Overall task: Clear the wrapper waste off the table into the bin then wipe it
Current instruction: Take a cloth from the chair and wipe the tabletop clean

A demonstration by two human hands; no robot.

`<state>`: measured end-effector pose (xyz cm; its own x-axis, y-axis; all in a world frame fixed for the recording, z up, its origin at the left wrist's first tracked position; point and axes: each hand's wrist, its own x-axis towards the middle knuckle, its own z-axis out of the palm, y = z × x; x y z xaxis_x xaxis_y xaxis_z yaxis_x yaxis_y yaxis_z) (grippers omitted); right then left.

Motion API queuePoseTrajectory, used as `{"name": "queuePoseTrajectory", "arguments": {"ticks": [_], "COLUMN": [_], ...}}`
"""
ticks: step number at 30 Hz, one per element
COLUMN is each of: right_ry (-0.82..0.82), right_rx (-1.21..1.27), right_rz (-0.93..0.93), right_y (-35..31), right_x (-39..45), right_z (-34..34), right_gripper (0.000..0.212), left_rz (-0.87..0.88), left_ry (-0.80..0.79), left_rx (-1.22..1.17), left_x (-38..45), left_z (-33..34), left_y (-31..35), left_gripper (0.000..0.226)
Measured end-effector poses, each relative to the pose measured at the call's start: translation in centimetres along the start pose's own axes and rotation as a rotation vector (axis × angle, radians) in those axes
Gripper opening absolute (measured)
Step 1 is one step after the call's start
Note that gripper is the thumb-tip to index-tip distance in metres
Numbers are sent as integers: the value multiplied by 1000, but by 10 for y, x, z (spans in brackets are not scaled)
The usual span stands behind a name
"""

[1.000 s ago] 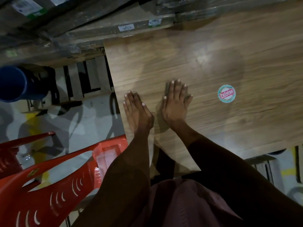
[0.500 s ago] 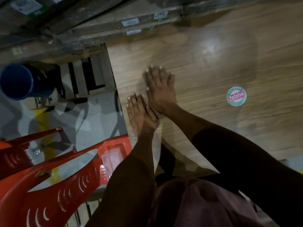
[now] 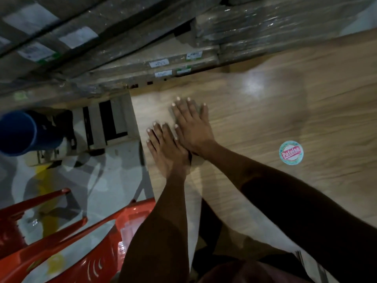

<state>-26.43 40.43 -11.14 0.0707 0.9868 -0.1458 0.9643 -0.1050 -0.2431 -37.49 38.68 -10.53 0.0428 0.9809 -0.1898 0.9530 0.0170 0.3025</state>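
Hands, left hand [image 3: 169, 152] and right hand [image 3: 192, 127], lie flat, fingers straight, on wood-grain table [image 3: 265, 111] beside red chair [image 3: 81, 252].

Our wood-grain table [image 3: 255, 123] carries both flat hands, left hand [image 3: 166, 149] touching right hand [image 3: 191, 127]; a round sticker [image 3: 291, 152] lies well right of them.

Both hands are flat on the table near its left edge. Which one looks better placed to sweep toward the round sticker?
Probably the right hand. It lies flat on the table, nearer the sticker, with bare tabletop between them. The left hand sits by the table's left edge, farther away.
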Motion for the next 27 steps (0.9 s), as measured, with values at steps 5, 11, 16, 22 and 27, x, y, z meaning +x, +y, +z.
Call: {"name": "queuePoseTrajectory", "arguments": {"ticks": [5,11,16,22,27], "right_ry": [95,61,138,107,126], "right_rx": [27,-30,15,20,-42], "right_rz": [272,101,344,299,128], "right_y": [22,-3,20,1,46], "right_x": [43,68,75,76,70], "right_z": [-10,-9,-14,-11,-18], "right_gripper": [64,68,65,65,62], "left_rz": [1,-2,-1,120,115], "left_ry": [25,34,4,-67,-49], "left_rx": [-39,-15,5,179,146], "left_x": [0,0,0,1,-1], "left_z": [1,-1,-3,1,1], "left_y": [1,1,1,-2,-2], "left_gripper": [57,55,58,69,68]}}
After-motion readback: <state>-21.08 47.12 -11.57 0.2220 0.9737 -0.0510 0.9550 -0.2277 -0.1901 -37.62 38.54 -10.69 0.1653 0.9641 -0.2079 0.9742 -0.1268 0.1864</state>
